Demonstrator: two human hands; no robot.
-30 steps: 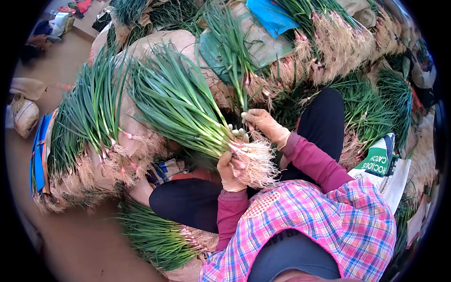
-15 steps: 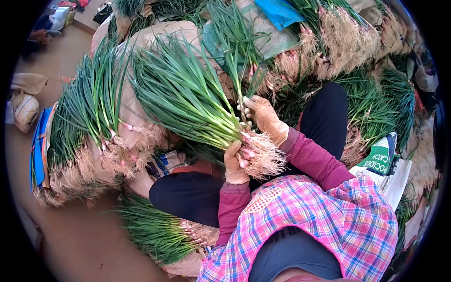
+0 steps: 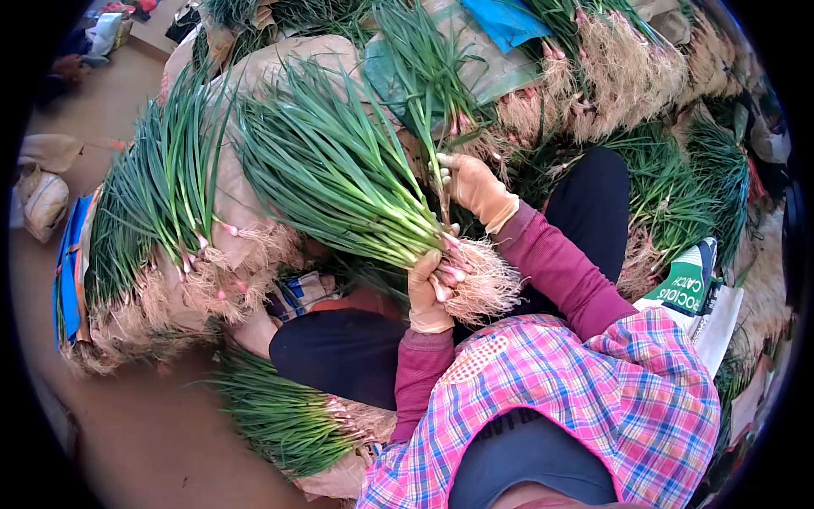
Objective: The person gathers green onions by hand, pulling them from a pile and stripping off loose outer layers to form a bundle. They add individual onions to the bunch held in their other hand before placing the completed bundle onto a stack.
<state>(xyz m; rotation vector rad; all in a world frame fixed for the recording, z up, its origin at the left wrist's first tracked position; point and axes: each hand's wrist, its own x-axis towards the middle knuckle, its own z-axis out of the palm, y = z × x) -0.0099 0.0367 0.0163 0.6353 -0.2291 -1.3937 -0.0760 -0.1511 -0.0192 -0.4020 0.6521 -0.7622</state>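
Observation:
My gloved left hand [image 3: 429,293] is closed around a thick bunch of spring onions [image 3: 348,182] just above the pinkish bulbs. The green leaves fan toward the upper left, and the pale roots [image 3: 485,280] hang out to the right of the hand. Beside the bunch, my gloved right hand [image 3: 477,191] pinches a thin spring onion stalk [image 3: 443,202], brownish along its lower part. Its lower end runs down to the held bunch, partly hidden by leaves and my left fingers.
More spring onions [image 3: 161,195] lie on beige sacking to the left, roots toward me. Another pile [image 3: 284,416] sits by my left knee. Rooted bunches [image 3: 627,76] and a blue sheet [image 3: 506,24] are at the upper right. A green-and-white bag [image 3: 691,293] lies at my right.
My right hand has shifted slightly upward along the thin stalk, away from the bulbs. My left hand keeps its hold, and the bunch has barely moved.

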